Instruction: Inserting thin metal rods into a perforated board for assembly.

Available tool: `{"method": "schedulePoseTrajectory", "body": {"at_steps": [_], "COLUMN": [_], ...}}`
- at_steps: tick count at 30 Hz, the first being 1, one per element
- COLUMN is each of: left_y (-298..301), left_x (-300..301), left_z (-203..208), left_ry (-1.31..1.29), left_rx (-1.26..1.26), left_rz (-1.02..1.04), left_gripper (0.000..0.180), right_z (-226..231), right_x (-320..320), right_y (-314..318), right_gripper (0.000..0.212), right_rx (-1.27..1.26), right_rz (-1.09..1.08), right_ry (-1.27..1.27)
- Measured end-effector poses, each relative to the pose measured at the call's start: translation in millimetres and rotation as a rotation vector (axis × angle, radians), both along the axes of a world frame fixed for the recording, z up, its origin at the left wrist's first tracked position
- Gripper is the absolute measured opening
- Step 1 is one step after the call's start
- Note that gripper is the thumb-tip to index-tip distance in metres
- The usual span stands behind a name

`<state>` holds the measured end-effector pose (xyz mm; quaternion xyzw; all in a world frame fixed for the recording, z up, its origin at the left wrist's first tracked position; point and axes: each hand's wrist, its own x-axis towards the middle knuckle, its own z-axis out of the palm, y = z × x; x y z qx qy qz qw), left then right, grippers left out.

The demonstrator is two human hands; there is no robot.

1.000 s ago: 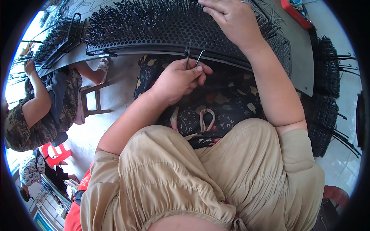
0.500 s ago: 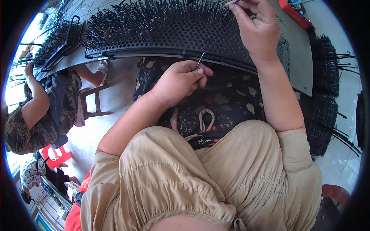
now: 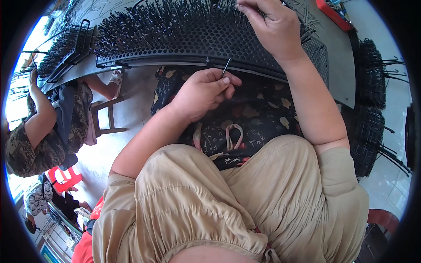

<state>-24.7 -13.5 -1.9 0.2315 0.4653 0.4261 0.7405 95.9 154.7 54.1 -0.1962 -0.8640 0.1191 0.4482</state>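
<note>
My left hand is closed above my lap, in front of the table edge. Pinched between its thumb and fingers is a thin black rod, its end sticking up past the fingertips. My right hand reaches over the far side of a black perforated metal rack. Its thumb and forefinger come together at the top of the picture, and anything between them is too small to make out. Dense rows of thin black rods with rounded tips stand upright in the rack, left of that hand.
Loose thin pieces lie on the table behind my right hand, near a red tray. Stacks of black wire racks stand to the right. At left, another person sits by a second filled rack; a red stool is behind.
My right hand has moved left over the rack, bringing its pinched fingertips closer to the standing rods. My left hand has barely shifted and keeps its rod.
</note>
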Motion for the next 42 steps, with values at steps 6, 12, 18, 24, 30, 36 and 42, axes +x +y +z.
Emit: {"method": "schedulePoseTrajectory", "body": {"at_steps": [6,12,18,24,30,36,42], "left_y": [0.6,-1.8,-2.1,0.6,1.7,1.8,2.4], "left_x": [-4.2,-15.2,-14.2,-4.2,-1.8,-1.9,-1.7], "left_z": [-0.3,-3.6,-8.2,-8.4,-16.6,-16.8,-15.7], "left_ry": [-0.162,-0.487,-0.683,-0.274,0.013,0.059,0.088], "left_rx": [0.031,0.175,0.281,0.105,0.013,0.029,0.009], "left_rz": [0.042,-0.005,-0.151,0.024,0.106,0.078,0.069], "left_gripper": [0.024,0.033,0.037,0.039,0.042,0.043,0.037], "right_z": [-4.3,-17.5,-28.2,-10.3,-14.4,-24.2,-9.0], "right_x": [-1.5,16.7,22.1,24.2,14.2,4.9,8.3], "right_y": [11.3,-31.9,-34.6,-6.3,-4.7,7.9,2.9], "right_gripper": [0.009,0.022,0.013,0.016,0.035,0.024,0.013], "right_rx": [0.205,-0.993,-1.300,-0.827,-0.191,-0.008,0.189], "right_rz": [-0.026,0.455,0.801,0.278,0.082,0.213,-0.059], "right_ry": [-0.066,0.073,0.043,0.233,0.272,0.378,0.047]}}
